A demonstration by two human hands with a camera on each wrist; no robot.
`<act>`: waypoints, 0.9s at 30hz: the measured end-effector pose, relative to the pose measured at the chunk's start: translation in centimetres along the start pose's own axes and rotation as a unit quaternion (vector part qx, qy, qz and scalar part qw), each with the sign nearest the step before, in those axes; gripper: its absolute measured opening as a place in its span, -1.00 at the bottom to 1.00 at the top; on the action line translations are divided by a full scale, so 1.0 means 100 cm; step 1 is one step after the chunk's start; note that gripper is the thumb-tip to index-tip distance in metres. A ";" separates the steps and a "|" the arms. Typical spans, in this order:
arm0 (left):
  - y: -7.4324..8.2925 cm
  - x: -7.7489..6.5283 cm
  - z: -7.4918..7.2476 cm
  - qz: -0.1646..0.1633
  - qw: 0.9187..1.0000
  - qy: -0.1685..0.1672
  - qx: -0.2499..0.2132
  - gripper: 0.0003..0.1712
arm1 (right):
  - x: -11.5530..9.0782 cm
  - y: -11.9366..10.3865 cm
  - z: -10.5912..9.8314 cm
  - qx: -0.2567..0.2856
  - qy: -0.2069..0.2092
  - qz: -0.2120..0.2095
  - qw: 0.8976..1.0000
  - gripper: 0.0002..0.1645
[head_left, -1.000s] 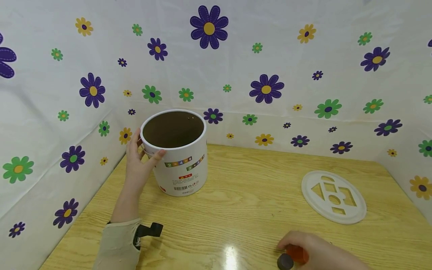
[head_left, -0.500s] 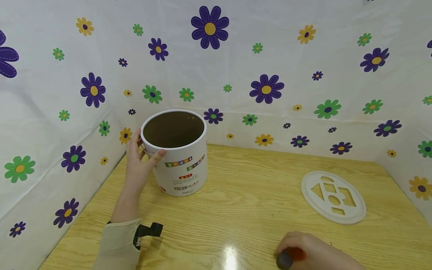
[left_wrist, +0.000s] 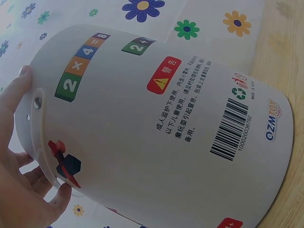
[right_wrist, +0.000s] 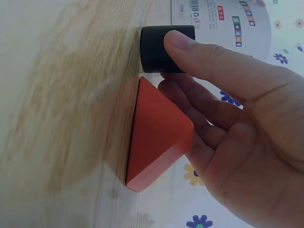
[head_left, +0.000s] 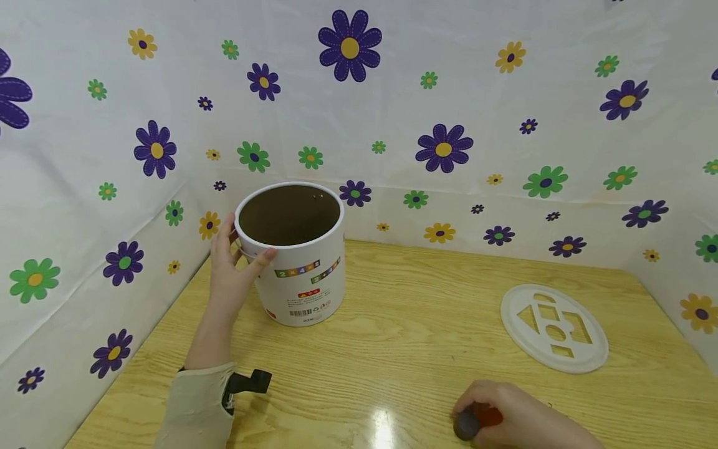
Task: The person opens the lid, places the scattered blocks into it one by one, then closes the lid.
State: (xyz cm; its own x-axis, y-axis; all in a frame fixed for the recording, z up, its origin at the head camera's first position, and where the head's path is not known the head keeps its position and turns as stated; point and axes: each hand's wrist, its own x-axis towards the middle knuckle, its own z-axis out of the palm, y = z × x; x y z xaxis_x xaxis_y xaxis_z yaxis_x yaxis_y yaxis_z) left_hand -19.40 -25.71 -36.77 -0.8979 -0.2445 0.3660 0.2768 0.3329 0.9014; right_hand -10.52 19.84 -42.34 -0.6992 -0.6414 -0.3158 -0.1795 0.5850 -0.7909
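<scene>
A white bucket [head_left: 303, 287] with printed sums and a barcode stands upright on the table at centre left. My left hand [head_left: 231, 274] grips its rim, thumb on the outer wall; in the left wrist view the fingers [left_wrist: 35, 175] curl by the handle [left_wrist: 39, 137]. My right hand [head_left: 513, 411] is low at the front right. It pinches a black cylinder block [right_wrist: 159, 50], thumb on the near side and fingertips partly hidden behind. A red triangular block [right_wrist: 159, 135] stands on the table right beside the cylinder, under the curved fingers.
A white round lid [head_left: 521, 333] with shaped cutouts lies on the wooden table [head_left: 392, 330] at the right. Flower-patterned cloth [head_left: 387, 112] surrounds the table at the back and sides. A black wrist strap mount [head_left: 252, 381] sticks out from the left sleeve.
My right hand has shifted slightly left and away from me, its thumb and fingers drawing in on the black cylinder. The black and red blocks shifted a little too. My left hand stays put.
</scene>
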 end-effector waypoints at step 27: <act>-0.003 0.001 0.001 -0.003 1.000 0.004 0.004 0.07 | 0.031 -0.024 -0.013 -0.119 0.068 -0.150 0.979 -0.60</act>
State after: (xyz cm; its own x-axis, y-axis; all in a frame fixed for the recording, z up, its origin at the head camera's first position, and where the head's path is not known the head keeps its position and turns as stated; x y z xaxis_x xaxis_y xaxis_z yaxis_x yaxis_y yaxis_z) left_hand -19.65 -25.77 -37.03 -0.8967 -0.2531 0.3631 0.2694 0.3387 0.9015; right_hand -13.12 17.08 -40.72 -0.6730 -0.7396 -0.0018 -0.5364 0.4898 -0.6873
